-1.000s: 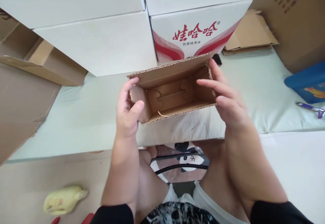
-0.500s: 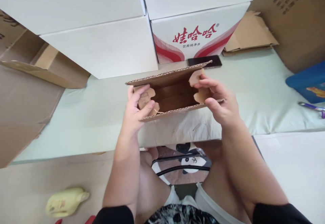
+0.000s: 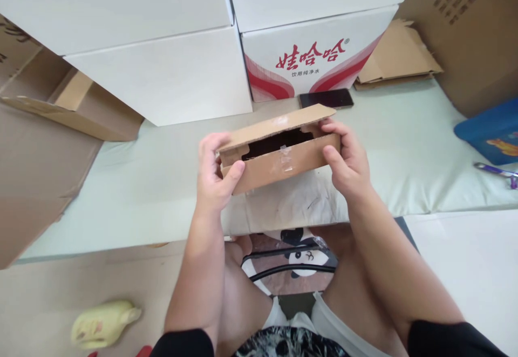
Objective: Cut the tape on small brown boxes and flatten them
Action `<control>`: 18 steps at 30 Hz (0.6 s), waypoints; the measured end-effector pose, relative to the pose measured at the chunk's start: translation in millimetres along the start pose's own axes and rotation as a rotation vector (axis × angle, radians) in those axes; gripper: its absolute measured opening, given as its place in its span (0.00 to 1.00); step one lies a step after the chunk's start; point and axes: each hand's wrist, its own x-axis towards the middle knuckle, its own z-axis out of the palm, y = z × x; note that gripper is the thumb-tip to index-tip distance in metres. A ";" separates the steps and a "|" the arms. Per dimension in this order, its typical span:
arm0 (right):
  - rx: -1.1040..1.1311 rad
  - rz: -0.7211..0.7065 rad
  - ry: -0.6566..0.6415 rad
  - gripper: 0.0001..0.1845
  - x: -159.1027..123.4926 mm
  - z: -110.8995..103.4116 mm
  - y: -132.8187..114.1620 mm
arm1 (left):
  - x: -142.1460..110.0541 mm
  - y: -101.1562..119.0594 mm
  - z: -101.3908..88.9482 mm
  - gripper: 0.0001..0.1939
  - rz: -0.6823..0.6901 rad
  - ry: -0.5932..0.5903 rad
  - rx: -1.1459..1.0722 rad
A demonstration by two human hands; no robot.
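A small brown cardboard box (image 3: 279, 165) is held between my two hands above the pale green cloth. Its two long flaps lean inward, leaving a dark gap between them, and bits of clear tape show on both. My left hand (image 3: 216, 173) grips the left end, thumb on the near flap and fingers behind the far one. At the right end my right hand (image 3: 348, 157) is closed on the box, its thumb on the near flap and its fingers by the far flap's corner. The inside is mostly hidden in shadow.
A black phone (image 3: 326, 98) lies behind the box, against a white carton with red lettering (image 3: 311, 66). Flattened cardboard (image 3: 399, 55) and a blue container (image 3: 489, 133) are on the right, near a purple pen (image 3: 496, 170). An open carton (image 3: 93, 103) stands left. A yellow bottle (image 3: 103, 324) lies on the floor.
The long flaps, which stood up with the box wide open, are now folded inward and nearly meet. Both thumbs have come onto the near flap; the end flaps are mostly covered.
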 end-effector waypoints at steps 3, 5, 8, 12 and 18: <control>0.057 0.034 0.022 0.21 0.1 -0.9 4.6 | 2.3 5.3 -0.4 0.25 -0.006 0.010 0.053; 0.110 0.093 0.073 0.21 0.1 0.8 10.3 | 3.4 7.2 0.8 0.23 -0.023 0.037 0.035; 0.118 0.285 0.123 0.21 0.0 4.0 20.6 | 4.0 7.3 3.1 0.23 -0.056 0.057 0.016; -0.045 0.378 0.110 0.16 0.7 3.2 34.3 | 4.4 5.9 4.0 0.24 -0.070 0.059 0.010; -0.429 0.169 -0.180 0.22 -1.6 -2.6 60.3 | 5.8 6.0 2.5 0.23 -0.065 0.075 0.021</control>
